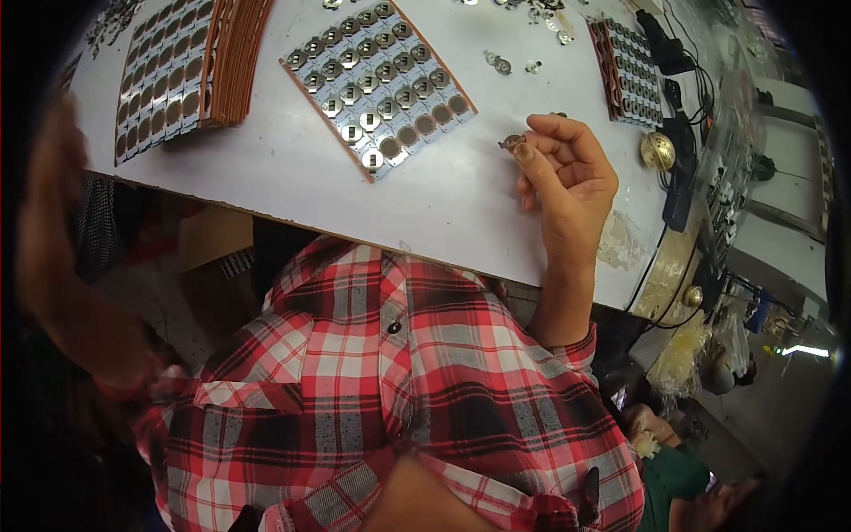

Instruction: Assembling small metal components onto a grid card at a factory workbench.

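Right hand (572, 177) pinches small part (511, 142) with thumb and finger, likely because it is tiny. Small part is right of sheet (424, 124), laid in front, likely for easy reach. Left hand (58, 151) blurry; cannot tell grip.

The smooth table (266, 182) has a faint gloss, metal-looking discs (372, 160) shine on the panel (424, 124), the board stack (235, 75) shows matt layered edges, the shirt (355, 346) is matt cloth, and the plastic bag (678, 359) looks crinkled, glossy.
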### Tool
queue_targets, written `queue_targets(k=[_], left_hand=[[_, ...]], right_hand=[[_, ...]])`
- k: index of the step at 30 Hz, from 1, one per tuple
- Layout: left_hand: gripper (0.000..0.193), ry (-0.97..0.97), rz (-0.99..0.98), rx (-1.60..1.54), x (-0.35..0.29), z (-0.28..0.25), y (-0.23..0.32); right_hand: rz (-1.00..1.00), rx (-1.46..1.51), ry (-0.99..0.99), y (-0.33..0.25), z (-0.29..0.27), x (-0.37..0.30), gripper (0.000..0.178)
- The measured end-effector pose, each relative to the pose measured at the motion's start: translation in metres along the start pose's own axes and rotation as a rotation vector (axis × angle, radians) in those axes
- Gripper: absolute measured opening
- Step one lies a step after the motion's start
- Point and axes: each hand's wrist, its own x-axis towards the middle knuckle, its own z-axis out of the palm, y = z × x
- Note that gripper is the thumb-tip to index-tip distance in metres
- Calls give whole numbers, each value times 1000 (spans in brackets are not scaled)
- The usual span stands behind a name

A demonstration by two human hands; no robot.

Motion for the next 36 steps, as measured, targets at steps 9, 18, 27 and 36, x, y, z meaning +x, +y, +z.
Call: queue_targets(k=[9, 18, 27, 36], left_hand=[[38, 181, -87, -462, 2, 95, 145], [32, 170, -246, -402, 5, 133, 144], [30, 216, -270, -437, 4, 137, 145], [29, 224, -291, -444, 5, 138, 148]], right_hand=[[-8, -2, -206, -4, 15, 5, 18], [-173, -161, -346, 4, 62, -6, 16], [-403, -524, -390, -2, 71, 0, 13], [-366, -492, -387, 0, 73, 5, 13]])
